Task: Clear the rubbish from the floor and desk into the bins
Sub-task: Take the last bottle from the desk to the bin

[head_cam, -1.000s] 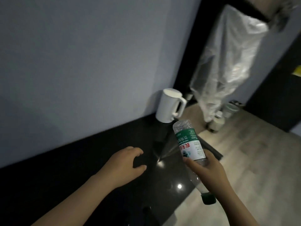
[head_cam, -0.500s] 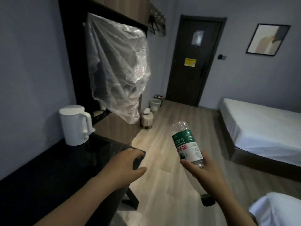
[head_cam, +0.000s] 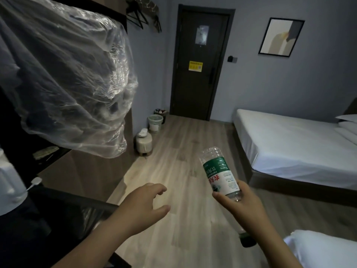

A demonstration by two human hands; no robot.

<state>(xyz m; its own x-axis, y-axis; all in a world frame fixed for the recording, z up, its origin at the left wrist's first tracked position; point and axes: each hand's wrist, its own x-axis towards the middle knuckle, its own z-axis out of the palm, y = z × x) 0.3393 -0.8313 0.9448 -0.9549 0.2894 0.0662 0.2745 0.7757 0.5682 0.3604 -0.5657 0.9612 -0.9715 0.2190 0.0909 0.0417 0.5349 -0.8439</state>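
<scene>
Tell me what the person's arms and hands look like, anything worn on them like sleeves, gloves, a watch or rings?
Both arms are bare as far as the frame shows: no sleeves reach the forearms. The left hand and right hand have no gloves, and no watch, bracelet or ring is visible on either. The dim light could hide small details.

A dim room with grey-blue walls (head_cam: 270, 78) and a pale wood-plank floor (head_cam: 183, 171). A dark door (head_cam: 201, 62) bearing a yellow notice stands in the far wall, with a framed picture (head_cam: 281, 36) to its right. A bed (head_cam: 293, 144) with white sheets lies along the right side. At left, a black tabletop (head_cam: 48, 219) sits under a hanging clear plastic sheet (head_cam: 67, 84). Clothes hangers (head_cam: 143, 18) hang beside the door.
</scene>
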